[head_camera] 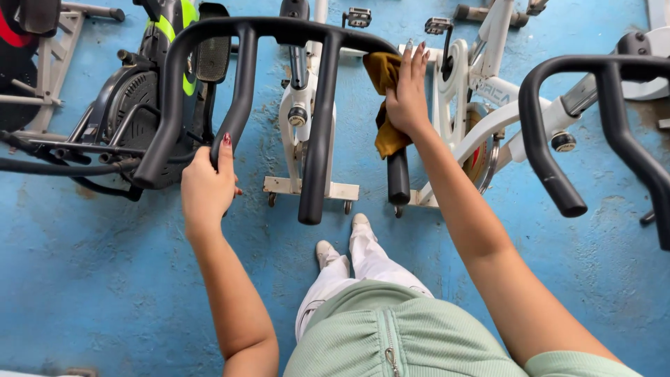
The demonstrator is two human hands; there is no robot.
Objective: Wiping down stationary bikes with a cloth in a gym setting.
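Note:
A black multi-bar handlebar of an exercise bike stretches across the upper middle. My left hand grips its left inner bar near the lower end, thumb up along the bar. My right hand presses a mustard-yellow cloth against the handlebar's right bar, fingers spread flat over the cloth. The cloth hangs down beside that bar, above its black end grip.
Below stand a white exercise bike, another white one to its right and a black and green one at the left, on a blue floor. A second black handlebar juts in at right. My white-trousered legs are below.

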